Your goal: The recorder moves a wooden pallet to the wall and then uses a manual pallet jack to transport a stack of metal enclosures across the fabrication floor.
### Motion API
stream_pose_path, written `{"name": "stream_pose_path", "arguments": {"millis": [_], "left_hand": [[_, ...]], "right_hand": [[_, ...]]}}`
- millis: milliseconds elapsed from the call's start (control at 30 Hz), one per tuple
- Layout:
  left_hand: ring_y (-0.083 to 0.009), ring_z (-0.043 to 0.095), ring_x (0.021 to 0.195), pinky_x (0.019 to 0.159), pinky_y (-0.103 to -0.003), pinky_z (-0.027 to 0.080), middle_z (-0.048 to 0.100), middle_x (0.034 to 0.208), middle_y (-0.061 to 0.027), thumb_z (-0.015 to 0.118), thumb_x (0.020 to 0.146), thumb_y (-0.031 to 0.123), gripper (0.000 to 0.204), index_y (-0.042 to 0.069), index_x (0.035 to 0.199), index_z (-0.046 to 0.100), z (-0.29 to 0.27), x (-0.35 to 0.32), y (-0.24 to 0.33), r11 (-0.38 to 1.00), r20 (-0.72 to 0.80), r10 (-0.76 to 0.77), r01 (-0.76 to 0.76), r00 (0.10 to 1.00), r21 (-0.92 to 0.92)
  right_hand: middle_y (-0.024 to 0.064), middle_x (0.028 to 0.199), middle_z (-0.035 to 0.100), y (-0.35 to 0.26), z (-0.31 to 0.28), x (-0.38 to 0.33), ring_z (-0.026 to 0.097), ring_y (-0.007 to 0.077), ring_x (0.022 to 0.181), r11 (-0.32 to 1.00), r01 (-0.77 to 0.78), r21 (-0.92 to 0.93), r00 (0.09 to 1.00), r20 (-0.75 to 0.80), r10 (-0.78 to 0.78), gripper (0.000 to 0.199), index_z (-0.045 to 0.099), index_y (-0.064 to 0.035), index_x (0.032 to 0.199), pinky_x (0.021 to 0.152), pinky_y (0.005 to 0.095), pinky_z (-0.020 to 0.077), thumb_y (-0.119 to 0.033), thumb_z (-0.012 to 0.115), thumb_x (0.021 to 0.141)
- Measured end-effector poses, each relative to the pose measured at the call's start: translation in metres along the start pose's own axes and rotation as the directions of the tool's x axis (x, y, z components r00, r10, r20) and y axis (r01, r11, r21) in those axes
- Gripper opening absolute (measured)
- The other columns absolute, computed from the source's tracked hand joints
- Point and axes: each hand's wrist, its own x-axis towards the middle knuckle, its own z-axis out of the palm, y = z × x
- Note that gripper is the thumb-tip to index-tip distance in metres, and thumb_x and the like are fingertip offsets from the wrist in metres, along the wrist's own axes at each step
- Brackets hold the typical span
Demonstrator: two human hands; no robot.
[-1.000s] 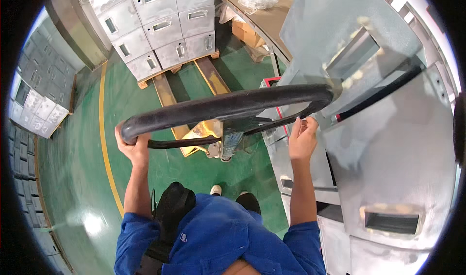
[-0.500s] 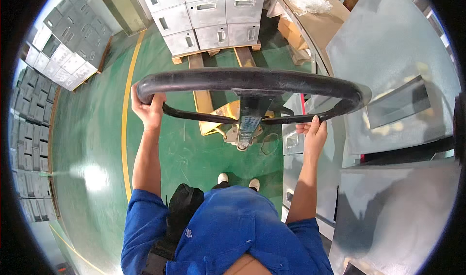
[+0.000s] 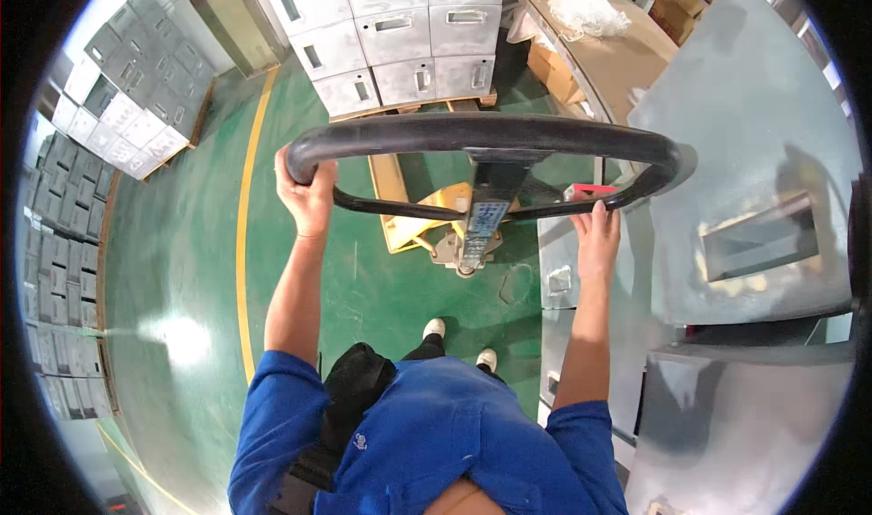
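Note:
A black loop handle (image 3: pixel 490 133) of a yellow pallet truck (image 3: pixel 447 204) spans the view in front of me. My left hand (image 3: pixel 307 188) is closed round the loop's left end, thumb on the inner side. At the right, my right hand (image 3: pixel 598 233) holds the loop's lower bar, its fingertips over the bar and some fingers partly hidden. From the loop's middle, a dark shaft (image 3: pixel 490 211) with a labelled plate runs down to the truck's base. Ahead, the truck's forks reach toward a wooden pallet (image 3: pixel 413 108) stacked with grey metal cabinets (image 3: pixel 395 38).
Close on my right stand large grey metal panels and cabinets (image 3: pixel 727 406). A brown-topped table (image 3: pixel 604 56) bearing clear plastic wrap is at the far right. More stacked cabinets (image 3: pixel 68 270) line the left, beyond a yellow floor line (image 3: pixel 242 242). The floor (image 3: pixel 354 306) is green.
The handle's left end and my left hand have shifted right in view. My right fingers lie straighter over the bar. My feet have moved, the left now ahead of the right.

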Motion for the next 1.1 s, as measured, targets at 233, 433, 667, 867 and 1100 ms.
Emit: {"name": "stream_pose_path", "arguments": {"millis": [233,433,667,867,1100], "left_hand": [[-0.0097,0.05,0.071,0.064,-0.023,0.043,0.051,0.081,-0.0029,0.064,0.062,0.001,0.038,0.003,0.096,0.048,-0.008,-0.005,-0.007,0.995,0.06,-0.089,0.091,0.994,-0.041],[-0.0133,0.052,0.063,0.062,-0.026,0.044,0.053,0.07,-0.0058,0.064,0.062,-0.002,0.028,0.005,0.082,0.045,-0.087,-0.061,0.002,0.967,0.1,0.178,-0.193,0.979,0.167],[-0.0132,0.047,0.049,0.045,-0.027,0.043,0.047,0.056,-0.0066,0.051,0.074,-0.008,0.016,0.001,0.069,0.039,-0.19,-0.14,0.031,0.976,0.183,0.107,-0.069,0.977,-0.206],[-0.0126,0.044,0.049,0.047,-0.026,0.042,0.045,0.056,-0.0062,0.048,0.074,-0.009,0.011,0.0,0.07,0.042,-0.213,-0.165,0.046,0.981,0.054,0.036,-0.025,0.998,-0.19],[-0.0115,0.046,0.05,0.047,-0.025,0.041,0.049,0.059,-0.0055,0.051,0.076,0.0,0.007,0.0,0.073,0.045,-0.225,-0.134,0.041,0.996,-0.059,-0.04,0.036,0.997,-0.077]], "right_hand": [[0.013,0.095,0.053,0.022,-0.004,0.001,0.052,0.0259,0.093,0.938,0.009,0.345,1.0,-0.015,-0.004,0.02,0.04,-0.0063,0.104,0.088,0.0384,0.0395,-0.012,0.047,0.086],[0.0042,0.068,0.046,0.031,-0.005,-0.108,0.044,0.0172,0.07,0.867,-0.046,0.496,0.978,-0.153,0.14,0.014,0.047,-0.0093,0.074,0.076,0.0336,0.0385,-0.019,0.048,0.083],[0.0038,0.053,0.032,0.065,-0.033,-0.242,0.038,0.0203,0.061,0.767,-0.148,0.625,0.964,-0.083,0.253,0.03,0.03,-0.0106,0.057,0.079,0.0395,0.0362,-0.016,0.048,0.081],[0.0067,0.059,0.044,0.047,-0.027,-0.294,0.048,0.0232,0.07,0.809,-0.202,0.551,0.937,-0.131,0.323,0.027,0.035,-0.0088,0.057,0.085,0.041,0.0372,-0.014,0.053,0.077],[0.0185,0.108,0.048,-0.065,-0.028,-0.341,0.048,0.0262,0.102,0.68,0.663,-0.314,0.745,0.362,-0.56,0.056,0.033,0.0002,0.117,0.089,0.0376,0.0373,-0.01,0.06,0.07]]}}
